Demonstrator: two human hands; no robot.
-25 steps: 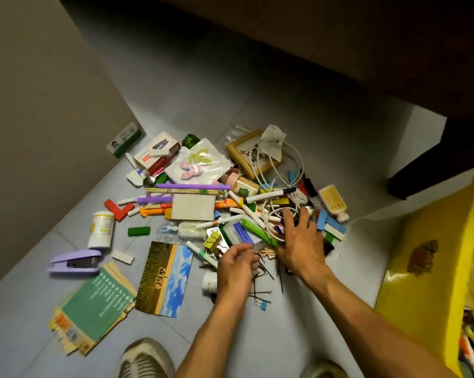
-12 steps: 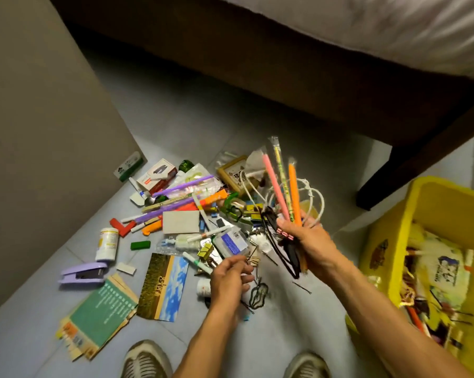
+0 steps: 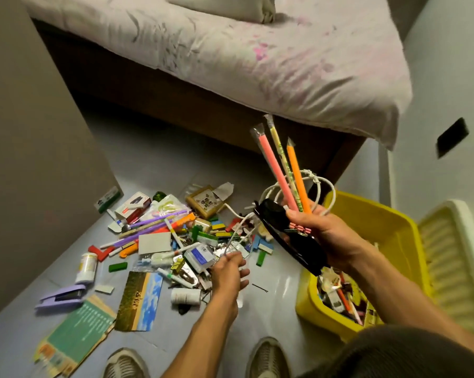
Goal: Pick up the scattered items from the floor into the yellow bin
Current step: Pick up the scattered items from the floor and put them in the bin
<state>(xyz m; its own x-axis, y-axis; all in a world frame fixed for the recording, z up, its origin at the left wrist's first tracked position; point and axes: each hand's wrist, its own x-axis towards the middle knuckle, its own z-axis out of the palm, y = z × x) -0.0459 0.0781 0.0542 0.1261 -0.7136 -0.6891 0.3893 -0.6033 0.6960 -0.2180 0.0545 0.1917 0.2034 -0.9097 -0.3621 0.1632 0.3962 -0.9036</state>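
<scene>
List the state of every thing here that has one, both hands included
right hand: grips pens, cord and a dark object above the floor
pens: upright in that grip
white cord: looped, trailing toward the pile
left hand: low over the pile; grip unclear
yellow bin: open, partly filled
purple stapler: closed, on floor
white bottle: capped, upright

A home bedroom: a bed [image 3: 257, 64] with a rumpled floral sheet and a pillow [image 3: 225, 8] stands beyond the right hand's grip, on a pale tiled floor [image 3: 137, 159] between plain walls.
</scene>
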